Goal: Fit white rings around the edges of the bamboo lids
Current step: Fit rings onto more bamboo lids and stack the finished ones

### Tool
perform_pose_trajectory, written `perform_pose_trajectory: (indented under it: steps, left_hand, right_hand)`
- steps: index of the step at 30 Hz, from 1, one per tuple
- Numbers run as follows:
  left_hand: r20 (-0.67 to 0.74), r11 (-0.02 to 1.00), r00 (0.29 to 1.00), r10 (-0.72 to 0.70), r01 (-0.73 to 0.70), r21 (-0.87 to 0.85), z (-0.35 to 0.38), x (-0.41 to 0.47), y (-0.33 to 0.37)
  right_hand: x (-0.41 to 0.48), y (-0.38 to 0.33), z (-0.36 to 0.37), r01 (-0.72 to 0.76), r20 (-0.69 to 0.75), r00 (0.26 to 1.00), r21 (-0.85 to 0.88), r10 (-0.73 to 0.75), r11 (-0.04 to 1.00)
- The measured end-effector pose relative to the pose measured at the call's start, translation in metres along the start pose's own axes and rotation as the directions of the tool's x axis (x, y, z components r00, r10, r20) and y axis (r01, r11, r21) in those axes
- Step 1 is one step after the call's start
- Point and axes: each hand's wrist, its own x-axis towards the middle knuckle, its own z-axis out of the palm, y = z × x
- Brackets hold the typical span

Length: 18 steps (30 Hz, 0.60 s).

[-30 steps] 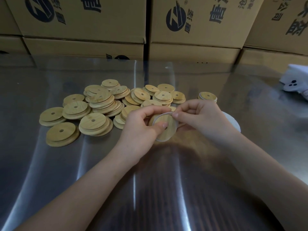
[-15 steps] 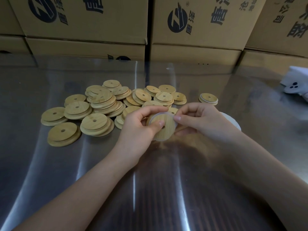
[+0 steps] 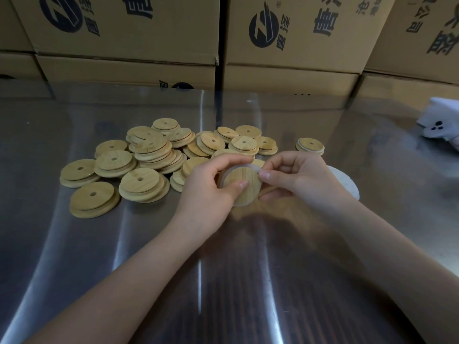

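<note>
Steel, brushed and glossy, makes up the long table (image 3: 74,244) in front of me, and it mirrors the wall of brown cardboard cartons (image 3: 149,40) stacked along its far edge. Each carton face carries a round dark blue logo (image 3: 264,28) with a small registered mark beside it and large dark Chinese characters, most of them cut off by the frame. The cartons are closed, so I cannot tell what is inside. Spread across the middle of the table is a loose heap of round bamboo lids (image 3: 154,150), each with a small hole through it, some lying singly and some overlapping. One more bamboo lid with a pale band at its rim (image 3: 310,146) lies apart to the right of the heap. My left hand (image 3: 206,194) grips a round bamboo lid (image 3: 246,192) just above the table, close in front of the heap, thumb on its face and fingers curled over its top. My right hand (image 3: 300,180) pinches the thin white ring (image 3: 250,166) against the lid's upper right edge. A flat white rounded shape (image 3: 346,182) shows on the table behind my right hand, and a crumpled white object with dark dots (image 3: 439,125) lies at the far right.
</note>
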Motion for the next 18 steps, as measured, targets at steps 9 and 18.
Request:
perform_pose_trajectory:
  steps: [9, 18]
  left_hand:
    - [-0.015, 0.99, 0.999, -0.042, 0.04, -0.136, -0.0007, 0.0018, -0.0041]
    - [-0.016, 0.964, 0.997, -0.072, 0.066, -0.259, -0.0006, -0.0009, -0.0047]
  right_hand:
    - [0.0004, -0.0016, -0.0038, -0.004, 0.075, 0.997, 0.049, 0.001, 0.999]
    - [0.0002, -0.0039, -0.0054, -0.073, 0.113, 0.992, 0.098, 0.062, 0.993]
